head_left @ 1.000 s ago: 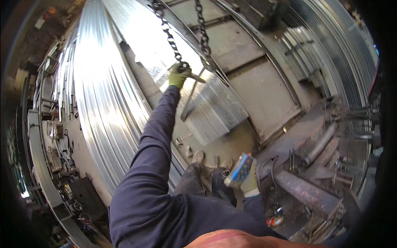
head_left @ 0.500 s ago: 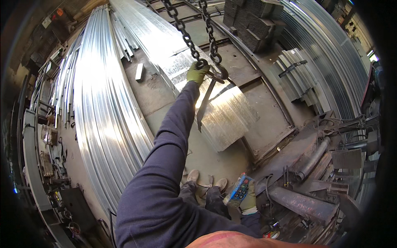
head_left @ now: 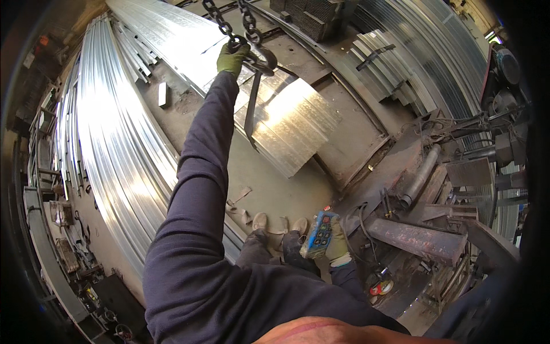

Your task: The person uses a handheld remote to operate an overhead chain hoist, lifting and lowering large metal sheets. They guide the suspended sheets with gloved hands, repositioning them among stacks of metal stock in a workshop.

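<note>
My left hand [head_left: 232,59], in a green glove, reaches far forward on an outstretched arm. Its fingers are closed around the hook end of the lifting chain [head_left: 250,24]; the exact link they grip is partly hidden. A dark metal hook [head_left: 262,62] hangs just right of the glove. From it a black strap [head_left: 250,112] runs down round a bundle of ribbed galvanized sheets [head_left: 295,129]. Low on the right, my gloved right hand [head_left: 338,245] holds a blue crane remote control [head_left: 318,235] with dark buttons and a red one, face up.
Long shiny metal profiles [head_left: 123,149] lie along the left. More stacked profiles [head_left: 381,66] stand at the far right, beside a dark block of perforated stock [head_left: 309,17]. Rusty steel beams [head_left: 418,239] and machinery parts crowd my right side. A floor frame [head_left: 361,97] surrounds the bundle's right side.
The whole view has shifted, so the scene sits further left and up. My left hand still grips the hook end; the remote stays in my right hand.
</note>
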The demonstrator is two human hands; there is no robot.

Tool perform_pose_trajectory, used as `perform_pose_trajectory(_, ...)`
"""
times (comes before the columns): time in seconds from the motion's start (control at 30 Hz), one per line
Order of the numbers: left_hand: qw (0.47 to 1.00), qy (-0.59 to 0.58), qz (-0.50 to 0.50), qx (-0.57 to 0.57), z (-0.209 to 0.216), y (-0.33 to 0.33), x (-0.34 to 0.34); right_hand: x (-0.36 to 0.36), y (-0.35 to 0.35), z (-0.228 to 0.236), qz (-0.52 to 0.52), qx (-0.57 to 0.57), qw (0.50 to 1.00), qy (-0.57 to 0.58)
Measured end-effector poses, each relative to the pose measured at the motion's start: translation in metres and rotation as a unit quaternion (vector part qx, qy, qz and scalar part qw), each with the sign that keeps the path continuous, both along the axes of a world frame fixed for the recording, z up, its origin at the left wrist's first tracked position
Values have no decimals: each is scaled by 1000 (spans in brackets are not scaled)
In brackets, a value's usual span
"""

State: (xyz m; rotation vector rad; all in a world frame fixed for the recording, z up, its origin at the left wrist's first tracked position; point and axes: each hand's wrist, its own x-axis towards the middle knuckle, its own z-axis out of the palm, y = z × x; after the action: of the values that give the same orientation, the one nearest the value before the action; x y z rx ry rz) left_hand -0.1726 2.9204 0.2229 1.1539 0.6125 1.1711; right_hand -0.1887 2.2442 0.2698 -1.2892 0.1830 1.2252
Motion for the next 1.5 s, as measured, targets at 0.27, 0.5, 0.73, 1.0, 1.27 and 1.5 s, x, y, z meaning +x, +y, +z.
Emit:
perform_pose_trajectory(0.27,997,71,-3,-25,34,-2,-26,-1,-10,5,-17,17,1000,0)
perform_pose_trajectory(0.5,997,77,13,22,62,-15,-15,-3,3,6,-5,57,998,29)
perform_pose_trajectory(0.73,996,88,4,21,75,-28,-29,-7,10,10,-27,64,997,17)
perform_pose_trajectory(1.0,997,31,-2,68,96,-35,-34,-12,4,14,-41,69,996,-37)
perform_pose_trajectory(1.27,993,-9,-37,109,139,-56,-67,-18,-1,17,-18,59,997,-56)
perform_pose_trajectory(1.5,985,68,22,157,171,-106,-97,-29,7,40,7,50,995,-84)
